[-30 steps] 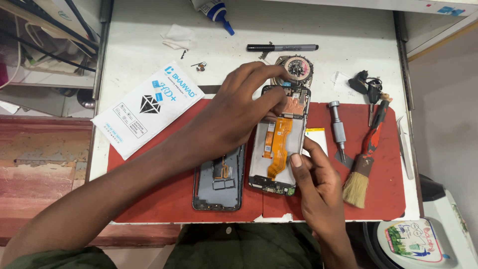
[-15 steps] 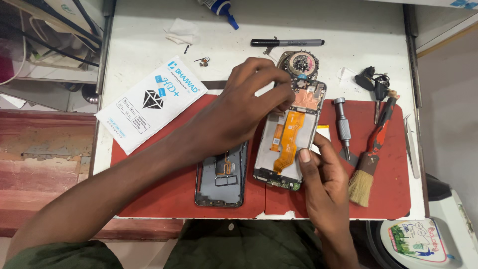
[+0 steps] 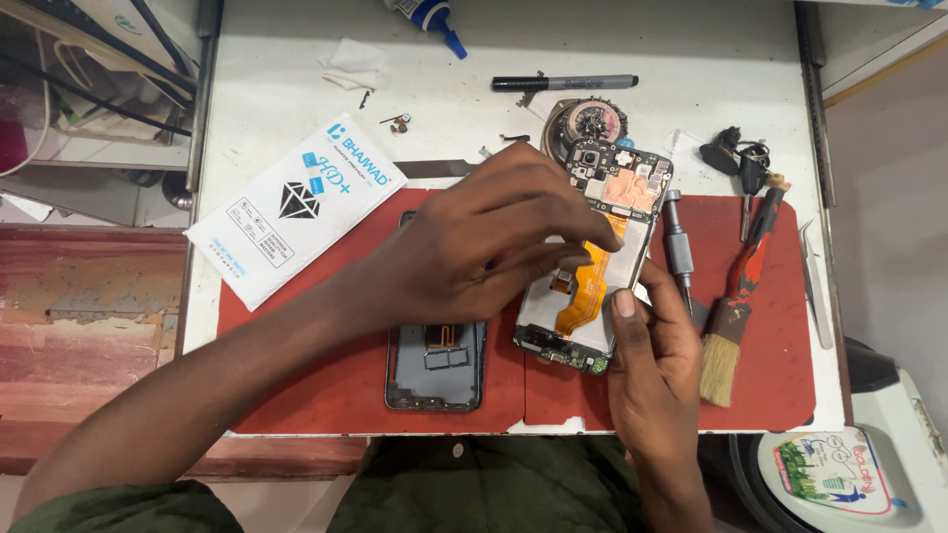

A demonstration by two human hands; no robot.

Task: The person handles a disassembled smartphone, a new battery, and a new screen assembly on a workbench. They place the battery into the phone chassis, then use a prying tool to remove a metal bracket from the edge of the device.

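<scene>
Steadying the opened phone [image 3: 602, 266] on the red mat [image 3: 326, 336] with right hand [image 3: 657, 370], thumb pressed on its lower right edge. Pinching at the orange ribbon cable [image 3: 585, 291] with left hand [image 3: 474, 247], fingertips closed narrow. Beyond: screwdriver [image 3: 676, 247], brush [image 3: 731, 331], black marker [image 3: 565, 83].

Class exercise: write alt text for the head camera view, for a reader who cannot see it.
Two bare hands work on an opened phone with an orange ribbon cable on a red mat: the left hand reaches over it, the right hand steadies its lower edge. A brush lies to the right.
</scene>
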